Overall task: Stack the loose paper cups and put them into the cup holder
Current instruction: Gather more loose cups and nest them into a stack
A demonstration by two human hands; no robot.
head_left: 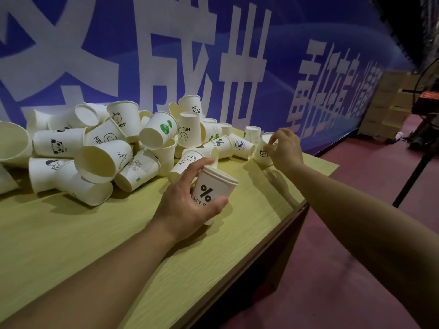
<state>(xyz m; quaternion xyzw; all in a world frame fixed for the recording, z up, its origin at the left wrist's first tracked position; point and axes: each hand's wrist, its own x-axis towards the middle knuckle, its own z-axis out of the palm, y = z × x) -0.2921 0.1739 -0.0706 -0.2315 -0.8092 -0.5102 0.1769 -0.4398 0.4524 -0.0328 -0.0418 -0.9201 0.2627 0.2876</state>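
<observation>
Left hand [187, 210] at frame centre has its fingers curled round a short stack of white paper cups [213, 191] — black "%" print, layered rims. Right hand [285, 148], right of centre, pinches the rim of a white panda-print paper cup [262, 154] standing on the pale wood-grain surface [71, 233]. A smooth, jumbled pile of loose printed cups [107, 148] fills the left — some lying sideways, some upside down.

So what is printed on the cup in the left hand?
A black percent sign on white cup, head view.

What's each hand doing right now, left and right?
Left hand: grips a short cup stack printed with a percent sign.
Right hand: pinches the rim of a panda cup on the table.
</observation>
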